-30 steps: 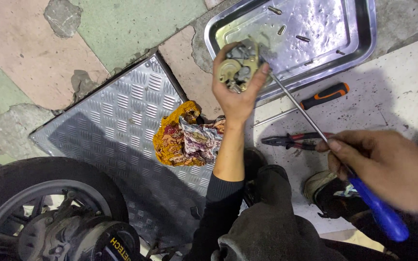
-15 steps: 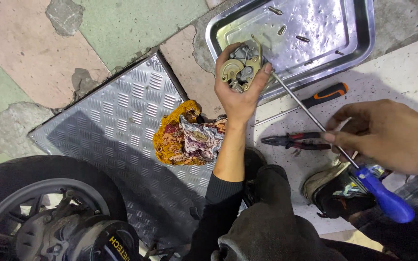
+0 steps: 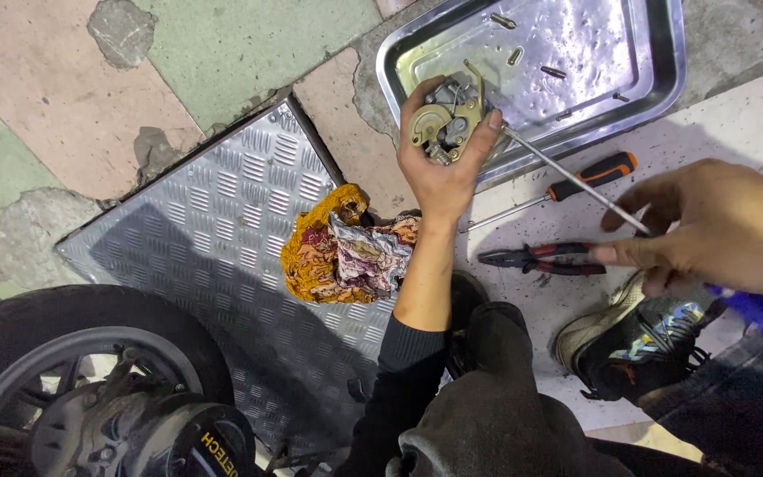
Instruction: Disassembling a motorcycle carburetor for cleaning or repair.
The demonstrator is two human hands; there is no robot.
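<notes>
Left hand (image 3: 441, 163) grips carburettor (image 3: 446, 124) over tray (image 3: 664, 71); right hand (image 3: 717, 225) clasps screwdriver (image 3: 576, 181) — tip touching it.

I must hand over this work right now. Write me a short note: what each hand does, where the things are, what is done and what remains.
Left hand: holds a small grey and brass metal mechanical part over the near rim of the shiny steel tray.
Right hand: grips a long screwdriver with a blue handle; its tip is at the part.
Nearby: loose screws lie in the tray; an orange-and-black handled screwdriver and red-handled pliers lie on the floor; a crumpled orange patterned rag lies on the ridged metal plate.
Done: some screws are out.
Left: the part is still being worked on.
</notes>
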